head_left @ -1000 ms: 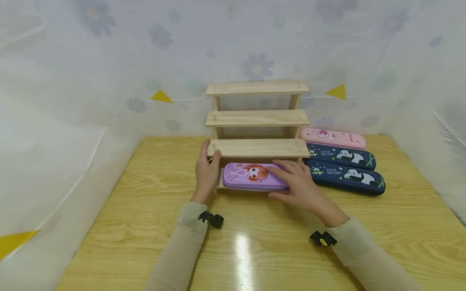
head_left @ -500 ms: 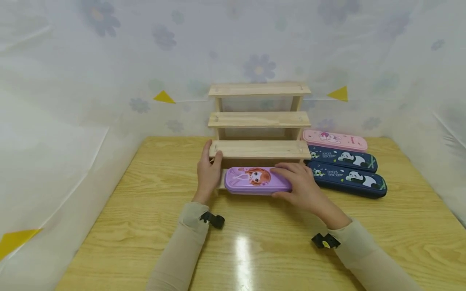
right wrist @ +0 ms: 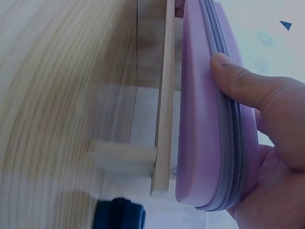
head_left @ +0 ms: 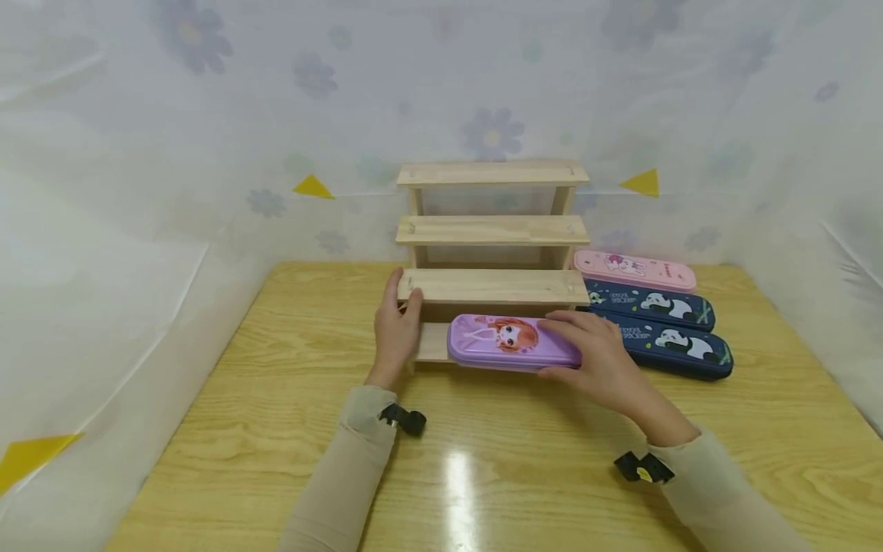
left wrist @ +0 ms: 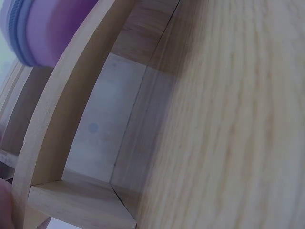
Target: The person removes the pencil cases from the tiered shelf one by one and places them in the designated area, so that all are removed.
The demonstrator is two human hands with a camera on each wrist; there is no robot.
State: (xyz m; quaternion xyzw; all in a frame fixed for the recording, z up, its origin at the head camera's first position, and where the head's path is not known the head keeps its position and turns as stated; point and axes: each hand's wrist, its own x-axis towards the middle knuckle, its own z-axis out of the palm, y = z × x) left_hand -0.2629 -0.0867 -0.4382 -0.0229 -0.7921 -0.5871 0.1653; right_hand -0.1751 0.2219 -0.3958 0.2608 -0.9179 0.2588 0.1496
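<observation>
A purple zippered pencil case point(head_left: 483, 349) with a cartoon girl on its lid is held at its right end by my right hand point(head_left: 596, 356). The right wrist view has the thumb on the zipper side of the case point(right wrist: 202, 114), with a narrow gap between case and shelf board point(right wrist: 164, 109). The case lies level over the lowest step of a tiered wooden shelf point(head_left: 493, 285), whose left part shows bare. My left hand point(head_left: 396, 330) grips the shelf's left side, thumb near the front corner of the step above. Only a sliver of it appears in the left wrist view.
Right of the shelf, two navy panda pencil cases point(head_left: 690, 345) and a pink rabbit one point(head_left: 635, 270) lie in a row on the wooden table point(head_left: 310, 353). A white flowered sheet point(head_left: 359, 92) hangs behind and at both sides.
My right hand has drawn the purple pencil case slightly toward me, then slid it to the right, baring the lowest step's left part. My left hand keeps its hold on the shelf.
</observation>
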